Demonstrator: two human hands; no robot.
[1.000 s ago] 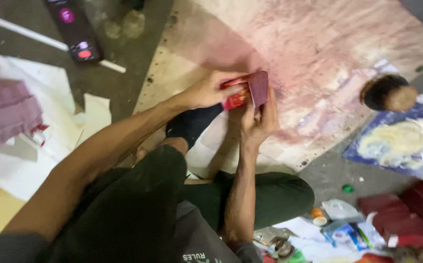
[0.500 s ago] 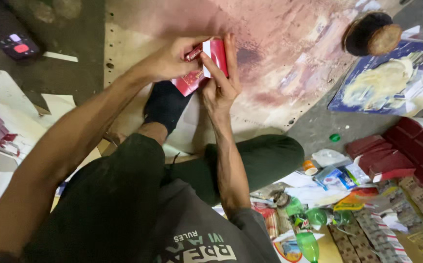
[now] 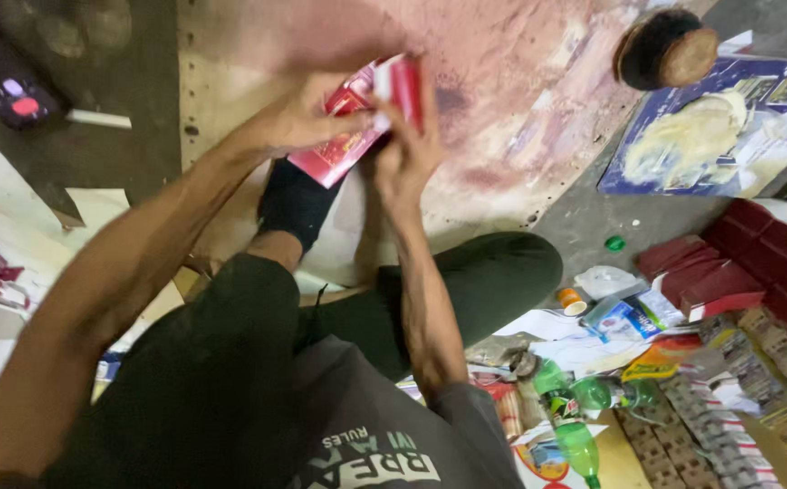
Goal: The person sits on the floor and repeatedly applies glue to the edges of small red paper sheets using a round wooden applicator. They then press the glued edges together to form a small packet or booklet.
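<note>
I sit on the floor and hold a small red cardboard box (image 3: 344, 145) up in front of me with both hands. My left hand (image 3: 298, 118) grips its left side and lower flap. My right hand (image 3: 407, 154) pinches the upright red and white end of the box with the fingers closed around it. Under the box lies a large stained pinkish board (image 3: 520, 100). My black-socked foot (image 3: 294, 204) rests on the board's near edge, just below the box.
A round dark brush-like pad (image 3: 665, 45) and a blue sheet with yellowish paste (image 3: 692, 145) lie at the upper right. Stacked red boxes (image 3: 729, 267) stand at the right, green plastic bottles (image 3: 575, 426) and wrappers below them. White paper sheets (image 3: 13, 244) lie left.
The view has swung, so the box and hands now sit higher and more central. Both hands keep hold of the red box, with the right hand's end of it turned more upright.
</note>
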